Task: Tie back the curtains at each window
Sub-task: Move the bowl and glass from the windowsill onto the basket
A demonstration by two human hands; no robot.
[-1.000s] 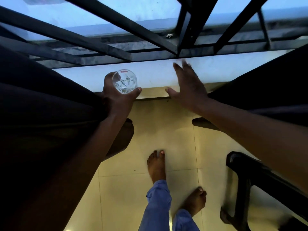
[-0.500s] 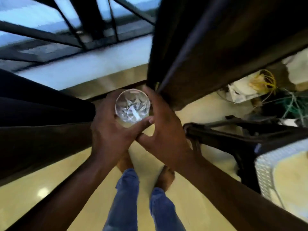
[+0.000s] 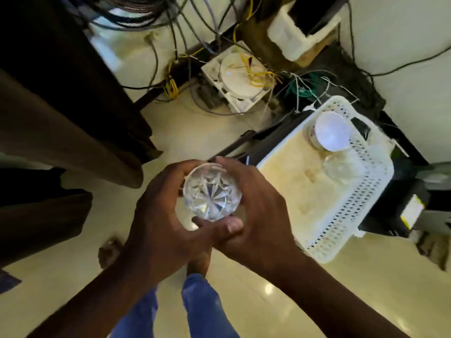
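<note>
Cut glass catches the light at the middle of the scene: a clear tumbler (image 3: 211, 191) with a star pattern in its base, cupped from both sides. The left hand (image 3: 161, 215) curls round its left wall, thumb across the near edge, and the right hand (image 3: 256, 215) wraps the right wall, fingers bent over the far rim. A second ago only the left hand gripped the glass, while the right was spread flat near the window sill; half a second ago the right had just closed in.

The view has swung away from the window. The bars and bright sill have gone, and the dark brown curtain (image 3: 68, 113) now hangs at the left, loose, touched by neither hand.

To the right, a white perforated basket (image 3: 346, 215) sits on a dark stand, now fully in sight rather than clipped at the edge. At its far end stand a white cup (image 3: 332, 135) and, just nearer, a clear glass (image 3: 341, 167). Far beyond, a tangle of cables (image 3: 195, 45) runs round a white round device (image 3: 241, 76) on the pale tiled floor (image 3: 366, 289). Blue trouser legs (image 3: 202, 308) show near the bottom.
</note>
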